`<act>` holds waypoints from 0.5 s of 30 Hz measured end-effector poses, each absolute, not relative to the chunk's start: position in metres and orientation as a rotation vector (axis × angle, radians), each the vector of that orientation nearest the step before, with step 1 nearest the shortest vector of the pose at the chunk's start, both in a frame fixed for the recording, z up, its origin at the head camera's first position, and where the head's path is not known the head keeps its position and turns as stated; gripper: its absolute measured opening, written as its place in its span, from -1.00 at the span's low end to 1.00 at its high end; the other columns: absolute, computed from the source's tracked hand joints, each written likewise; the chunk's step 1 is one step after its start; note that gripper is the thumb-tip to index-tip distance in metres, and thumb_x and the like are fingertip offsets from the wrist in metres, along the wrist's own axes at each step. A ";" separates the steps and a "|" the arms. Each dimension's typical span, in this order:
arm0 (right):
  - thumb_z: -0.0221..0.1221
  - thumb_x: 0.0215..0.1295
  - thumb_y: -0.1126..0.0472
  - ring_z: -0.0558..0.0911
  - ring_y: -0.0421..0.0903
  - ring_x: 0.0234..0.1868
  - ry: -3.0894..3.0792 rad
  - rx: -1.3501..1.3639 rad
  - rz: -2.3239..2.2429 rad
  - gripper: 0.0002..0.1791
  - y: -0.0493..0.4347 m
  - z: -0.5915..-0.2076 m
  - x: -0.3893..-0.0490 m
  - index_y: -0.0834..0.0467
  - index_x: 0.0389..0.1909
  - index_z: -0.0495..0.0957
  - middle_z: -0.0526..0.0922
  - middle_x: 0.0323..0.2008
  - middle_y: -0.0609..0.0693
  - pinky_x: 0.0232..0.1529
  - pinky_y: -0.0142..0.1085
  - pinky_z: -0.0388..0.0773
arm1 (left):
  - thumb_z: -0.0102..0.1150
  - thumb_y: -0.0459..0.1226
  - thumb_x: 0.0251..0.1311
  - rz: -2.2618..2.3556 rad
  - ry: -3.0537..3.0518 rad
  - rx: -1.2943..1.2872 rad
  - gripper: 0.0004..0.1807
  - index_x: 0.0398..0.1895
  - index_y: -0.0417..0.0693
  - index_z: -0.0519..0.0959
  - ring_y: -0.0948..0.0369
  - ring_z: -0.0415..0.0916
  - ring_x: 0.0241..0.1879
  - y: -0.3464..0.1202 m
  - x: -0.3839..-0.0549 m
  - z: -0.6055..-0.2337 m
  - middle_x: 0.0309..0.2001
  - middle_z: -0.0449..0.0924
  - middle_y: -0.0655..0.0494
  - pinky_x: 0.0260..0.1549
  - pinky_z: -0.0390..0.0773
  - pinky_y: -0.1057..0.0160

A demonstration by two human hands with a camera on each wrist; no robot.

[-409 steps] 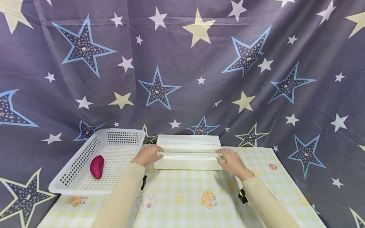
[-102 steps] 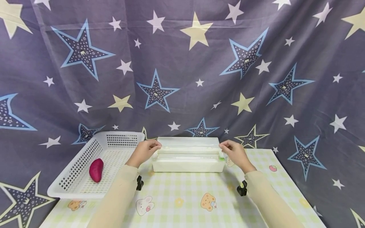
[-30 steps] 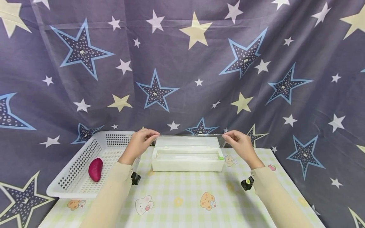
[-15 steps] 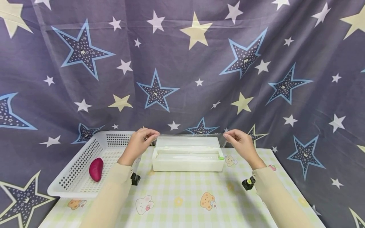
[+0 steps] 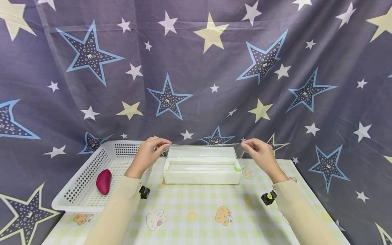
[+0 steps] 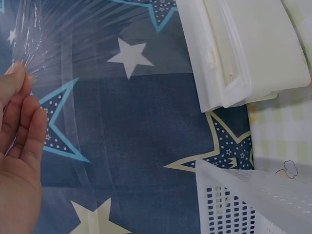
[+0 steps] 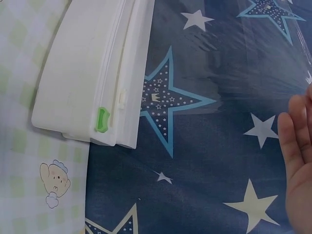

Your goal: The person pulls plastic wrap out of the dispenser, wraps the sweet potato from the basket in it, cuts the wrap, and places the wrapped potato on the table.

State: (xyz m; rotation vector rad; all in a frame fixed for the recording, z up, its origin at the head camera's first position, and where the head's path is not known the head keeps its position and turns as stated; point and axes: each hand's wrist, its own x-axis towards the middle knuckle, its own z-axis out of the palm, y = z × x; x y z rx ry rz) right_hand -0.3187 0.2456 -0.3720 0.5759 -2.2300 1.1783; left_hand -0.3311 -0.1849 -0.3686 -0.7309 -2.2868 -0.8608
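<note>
A clear sheet of plastic wrap (image 6: 36, 36) is stretched between my two hands, above a white wrap dispenser box (image 5: 202, 177). With thumb and fingertips my left hand (image 5: 148, 152) pinches one corner of the film, where it gathers into creases. My right hand (image 5: 261, 154) pinches the opposite corner; in the right wrist view its fingertips are partly cut off at the frame edge. The dispenser's lid (image 5: 202, 152) is raised at the back. At the box's right end sits a small green slider (image 7: 102, 120). The film looks joined to the box below.
To the left stands a white perforated basket (image 5: 76, 177) holding a dark pink, elongated, smooth object (image 5: 104, 182). A checked cloth (image 5: 190, 204) covers the table. Behind hangs a purple-grey curtain (image 5: 199, 85) with stars.
Over the earlier frames both hands rose from the box, drawing the film up and spreading a little apart. In the last half second they have hardly moved; the box stays put.
</note>
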 end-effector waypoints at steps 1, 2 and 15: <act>0.30 0.36 0.14 0.71 -0.11 -0.36 -2.226 0.577 1.173 -0.90 0.246 -0.372 -0.318 0.07 -0.21 0.71 0.73 -0.39 -0.13 -0.40 -0.44 0.58 | 0.30 -0.26 0.31 -0.859 -2.283 -0.731 -0.87 -0.13 0.03 0.75 0.27 0.47 -0.31 -0.185 -0.331 -0.368 -0.31 0.68 0.20 -0.33 0.50 0.20; 0.30 0.36 0.14 0.71 -0.13 -0.36 -2.220 0.583 1.171 -0.90 0.245 -0.371 -0.318 0.07 -0.21 0.71 0.73 -0.39 -0.14 -0.39 -0.44 0.58 | 0.30 -0.26 0.31 -0.856 -2.277 -0.733 -0.87 -0.13 0.02 0.75 0.27 0.47 -0.31 -0.185 -0.331 -0.367 -0.32 0.67 0.21 -0.35 0.49 0.21; 0.28 0.36 0.30 0.71 -0.06 -0.35 -2.149 0.588 1.172 -0.92 0.241 -0.365 -0.315 0.18 -0.19 0.70 0.73 -0.35 0.04 -0.33 -0.52 0.57 | 0.31 -0.28 0.30 -0.871 -2.229 -0.715 -0.87 -0.13 0.03 0.75 0.27 0.49 -0.28 -0.184 -0.324 -0.360 -0.28 0.68 0.24 -0.37 0.53 0.13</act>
